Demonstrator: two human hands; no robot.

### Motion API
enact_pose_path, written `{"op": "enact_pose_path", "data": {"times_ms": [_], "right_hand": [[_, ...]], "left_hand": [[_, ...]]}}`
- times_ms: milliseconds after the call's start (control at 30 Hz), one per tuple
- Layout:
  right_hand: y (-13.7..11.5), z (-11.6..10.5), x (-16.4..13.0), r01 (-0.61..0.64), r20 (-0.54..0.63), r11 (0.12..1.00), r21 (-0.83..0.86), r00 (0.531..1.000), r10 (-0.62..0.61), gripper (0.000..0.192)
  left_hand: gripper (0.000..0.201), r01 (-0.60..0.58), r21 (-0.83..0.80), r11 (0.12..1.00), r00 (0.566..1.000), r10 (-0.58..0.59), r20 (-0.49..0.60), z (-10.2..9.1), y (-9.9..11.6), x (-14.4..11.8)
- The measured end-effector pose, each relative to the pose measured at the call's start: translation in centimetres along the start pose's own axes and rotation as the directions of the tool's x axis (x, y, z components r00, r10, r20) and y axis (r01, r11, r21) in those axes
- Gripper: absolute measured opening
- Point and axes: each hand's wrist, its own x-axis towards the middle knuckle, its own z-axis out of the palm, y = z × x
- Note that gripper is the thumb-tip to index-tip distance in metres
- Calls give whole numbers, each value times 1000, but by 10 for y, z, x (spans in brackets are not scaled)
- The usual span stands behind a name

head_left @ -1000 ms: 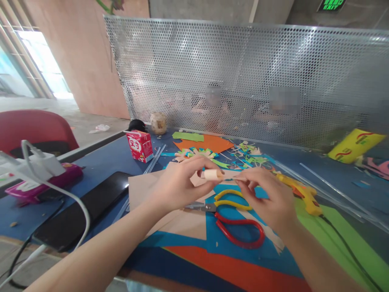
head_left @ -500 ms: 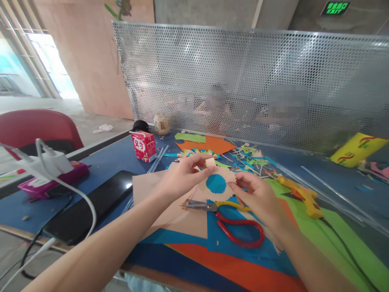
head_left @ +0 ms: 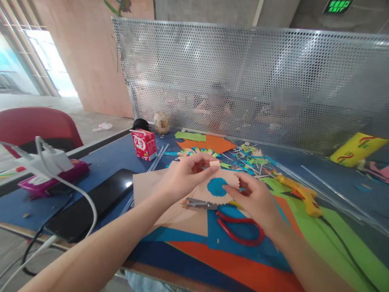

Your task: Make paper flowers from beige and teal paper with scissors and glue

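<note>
A beige paper piece with a zigzag-cut edge (head_left: 229,177) is held up in front of me, a blue notched disc (head_left: 215,187) at its middle. My right hand (head_left: 253,194) pinches its right side, the thumb over the disc's edge. My left hand (head_left: 193,170) closes at its upper left, with a small pale paper tab (head_left: 215,164) showing at the fingertips; whether the tab is joined to the larger piece I cannot tell. Below lie scissors with a red handle and a yellow handle (head_left: 240,231), blades slightly apart, on beige paper (head_left: 179,221) and blue sheets.
A yellow glue gun (head_left: 304,194) rests at right on green paper (head_left: 340,239). Paper scraps (head_left: 252,160) lie behind my hands. At left are a black phone (head_left: 94,205), a white charger (head_left: 51,164) with cables and a red drink carton (head_left: 144,144). A perforated metal screen (head_left: 188,61) stands behind.
The paper piece has shifted slightly right and tilted. My right thumb has slid inward from the beige rim onto the blue disc's edge. My left hand has moved slightly right.
</note>
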Motion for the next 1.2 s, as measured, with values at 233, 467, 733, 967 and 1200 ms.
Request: {"op": "enact_pose_path", "data": {"times_ms": [233, 467, 733, 967, 1200], "right_hand": [[-8, -25, -4, 662, -138, 645, -381, 650, -748, 14], [-15, -29, -5, 764, -46, 493, -416, 523, -851, 25], [-19, -27, -5, 742, 3, 541, -396, 591, -807, 26], [-16, -26, -7, 736, 52, 538, -412, 608, -792, 31], [-13, -18, -9, 626, -19, 755, -193, 767, -641, 25]], "left_hand": [[29, -730, 266, 630, 683, 671, 288, -8, 32, -9], [33, -820, 330, 467, 570, 716, 402, -11, 35, -12], [31, -746, 355, 563, 665, 602, 442, -9, 33, -18], [32, -700, 299, 648, 706, 565, 428, -9, 29, -18], [22, -490, 364, 792, 870, 421, 256, -3, 26, -15]]}}
